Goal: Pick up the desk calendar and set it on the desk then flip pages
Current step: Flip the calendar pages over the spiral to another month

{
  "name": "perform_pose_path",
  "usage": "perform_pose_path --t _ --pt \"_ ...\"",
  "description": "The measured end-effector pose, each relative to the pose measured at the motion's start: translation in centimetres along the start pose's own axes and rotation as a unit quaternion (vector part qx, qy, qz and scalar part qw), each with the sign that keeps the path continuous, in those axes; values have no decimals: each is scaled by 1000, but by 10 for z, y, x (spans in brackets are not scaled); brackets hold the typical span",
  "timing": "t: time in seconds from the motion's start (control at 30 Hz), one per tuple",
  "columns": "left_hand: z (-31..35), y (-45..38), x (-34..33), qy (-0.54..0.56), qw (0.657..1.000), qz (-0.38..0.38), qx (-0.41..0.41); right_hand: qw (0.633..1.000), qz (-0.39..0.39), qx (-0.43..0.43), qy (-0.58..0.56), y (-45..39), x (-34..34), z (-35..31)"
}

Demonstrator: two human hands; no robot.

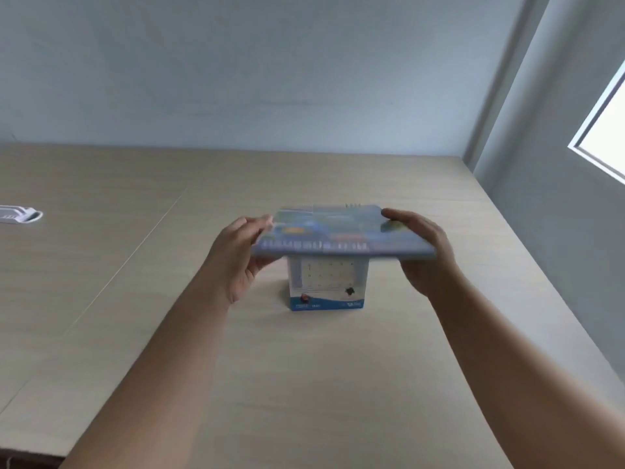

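A spiral-bound desk calendar (327, 286) stands on the pale wooden desk (304, 367), its white date grid and blue bottom strip facing me. A blue picture page (338, 231) of the calendar is lifted up to nearly level, hinged at the wire binding at the far edge; it is blurred. My left hand (236, 258) grips the page's left edge, thumb on top. My right hand (426, 255) grips its right edge the same way. The calendar's upper half is hidden under the raised page.
A white plastic object (18, 214) lies at the desk's far left. The desk meets a pale wall (270, 79) at the back. To the right are the desk's edge, a grey wall and a bright window (608, 130).
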State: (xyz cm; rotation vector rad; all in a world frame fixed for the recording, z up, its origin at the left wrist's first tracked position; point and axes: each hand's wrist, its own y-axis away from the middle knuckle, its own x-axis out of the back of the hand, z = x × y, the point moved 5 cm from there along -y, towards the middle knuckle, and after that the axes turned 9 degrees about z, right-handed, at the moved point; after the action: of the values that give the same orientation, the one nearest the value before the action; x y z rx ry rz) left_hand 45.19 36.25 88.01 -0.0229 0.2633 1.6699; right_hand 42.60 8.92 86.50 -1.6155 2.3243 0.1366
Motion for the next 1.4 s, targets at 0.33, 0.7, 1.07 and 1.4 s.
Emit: perform_pose_path --t 0.33,0.7,1.07,1.4 --pt "71 -59 -51 -108 985 6 -134 995 10 75 62 -74 -37 -53" --pt "57 -129 -79 -17 999 -1 -37 984 173 -1 43 -129 -49 -31" --pt "58 -97 -57 -29 981 -143 -124 996 36 -80 26 -154 -32 -18" --pt "-87 -91 9 -40 990 -88 105 992 36 -89 80 -160 -46 -8"
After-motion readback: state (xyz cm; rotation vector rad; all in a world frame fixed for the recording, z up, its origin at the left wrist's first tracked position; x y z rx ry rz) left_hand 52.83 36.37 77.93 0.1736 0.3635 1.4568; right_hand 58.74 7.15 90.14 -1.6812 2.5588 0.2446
